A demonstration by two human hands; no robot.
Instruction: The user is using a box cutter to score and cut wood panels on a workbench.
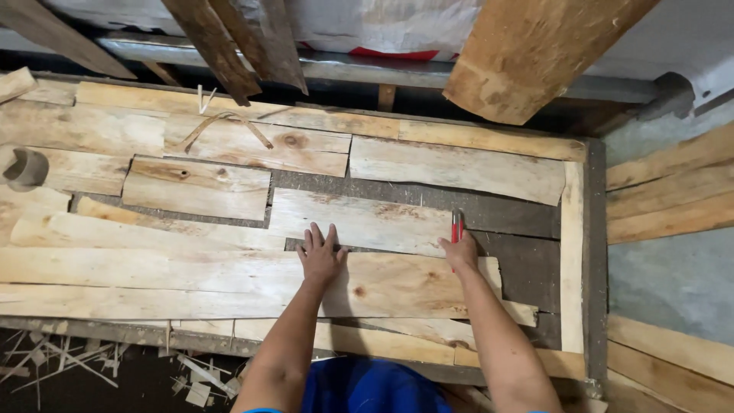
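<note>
The left hand (319, 256) lies flat and empty, fingers spread, on a pale plank (252, 279), its fingertips reaching the edge of a shorter board (359, 220) just beyond them. The right hand (459, 252) is closed around a red tool (456, 227), whose tip pokes out past the fingers over that shorter board's right end, with dark backing (527, 264) just to the right of the knuckles. Wood scraps (191, 382) lie well back, near the left elbow.
</note>
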